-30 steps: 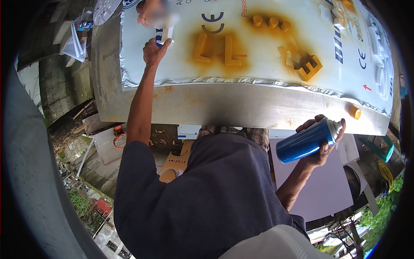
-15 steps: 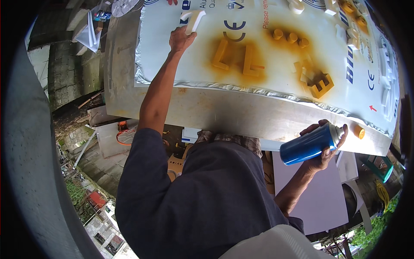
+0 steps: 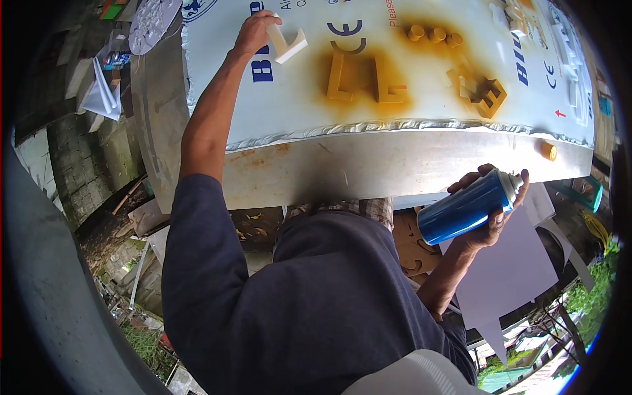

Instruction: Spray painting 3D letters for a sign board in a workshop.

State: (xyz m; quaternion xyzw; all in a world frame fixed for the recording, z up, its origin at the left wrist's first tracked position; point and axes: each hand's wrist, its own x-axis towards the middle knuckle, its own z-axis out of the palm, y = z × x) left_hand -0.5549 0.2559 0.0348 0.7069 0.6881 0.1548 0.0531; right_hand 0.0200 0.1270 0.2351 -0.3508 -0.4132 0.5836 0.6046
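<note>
My left hand (image 3: 255, 31) pinches one end of a white L-shaped block letter (image 3: 291, 49) above the printed sheet (image 3: 263, 108), over its left part. The letter's other end points to the right. In my right hand (image 3: 492, 229) is a blue spray can (image 3: 461, 209), tilted with its white nozzle end up and to the right, in front of the table's near edge. Two L-shaped block letters (image 3: 338, 82) coated golden yellow stand on the sheet, right of the white one. Another golden block letter (image 3: 490, 99) lies farther right.
Three small golden round pieces (image 3: 437, 35) sit behind the painted letters, amid yellow overspray. A yellow cap (image 3: 548, 151) stands on the metal table's (image 3: 368, 164) right front edge. White letters (image 3: 574, 92) lie at the far right. Below the table are pale boards (image 3: 503, 276) and cardboard (image 3: 411, 243).
My left hand has turned the white letter so its other end now points right, and holds it farther left over the sheet. My right hand still holds the spray can. The view has shifted somewhat.
</note>
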